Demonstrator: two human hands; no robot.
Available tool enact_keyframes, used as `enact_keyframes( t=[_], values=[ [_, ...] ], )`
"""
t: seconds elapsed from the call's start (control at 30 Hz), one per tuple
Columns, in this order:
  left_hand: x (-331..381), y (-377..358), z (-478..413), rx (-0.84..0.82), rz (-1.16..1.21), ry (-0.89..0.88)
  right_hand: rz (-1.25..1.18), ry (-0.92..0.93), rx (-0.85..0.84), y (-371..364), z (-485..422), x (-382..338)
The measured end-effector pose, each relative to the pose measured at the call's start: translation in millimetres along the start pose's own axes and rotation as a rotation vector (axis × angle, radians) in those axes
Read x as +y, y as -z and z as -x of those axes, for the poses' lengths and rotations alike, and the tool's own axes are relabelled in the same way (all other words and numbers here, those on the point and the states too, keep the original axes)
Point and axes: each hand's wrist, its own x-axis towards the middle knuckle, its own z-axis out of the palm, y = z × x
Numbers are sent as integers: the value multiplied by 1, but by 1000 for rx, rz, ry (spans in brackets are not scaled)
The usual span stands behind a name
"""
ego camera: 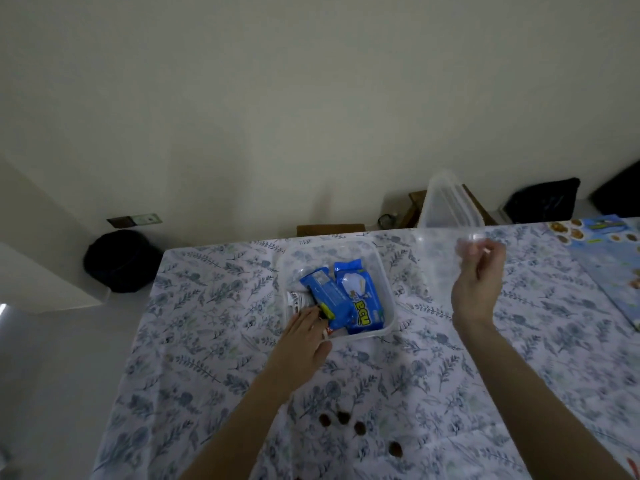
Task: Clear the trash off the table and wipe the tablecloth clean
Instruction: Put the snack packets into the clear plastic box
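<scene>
Fingers of our left hand [304, 336] lie together inside the clear container [384, 271] at twelve o'clock; our right hand [479, 289] pinches its blurred lid [446, 209] at two o'clock.

Yellow lettering on the blue snack packet [360, 306] lies upside down, too blurred to read.
</scene>
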Motion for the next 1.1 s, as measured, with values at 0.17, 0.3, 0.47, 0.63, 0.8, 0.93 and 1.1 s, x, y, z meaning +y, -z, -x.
enact_keyframes(
  t=[0.17, 0.3, 0.47, 0.63, 0.8, 0.93, 1.1],
  values=[
    [11, 15, -5, 96, 388, 146, -323, -221, -23, -12, 2, -25],
    [31, 43, -14, 268, 850, 429, -642, -510, -73, -22, 25, -29],
    [28, 55, -26, 299, 1210, 604, -740, -755, -197, -28, 61, -4],
    [11, 40, -17, 414, 992, 676, -375, -728, -284, -36, 89, 9],
    [6, 32, -15, 411, 716, 653, -14, -669, -352, -30, 89, 31],
    [9, 26, -16, 410, 493, 604, 293, -494, -440, -18, 89, 46],
    [7, 16, -14, 428, 317, 592, 694, -375, -562, -11, 79, 67]
  ],
)
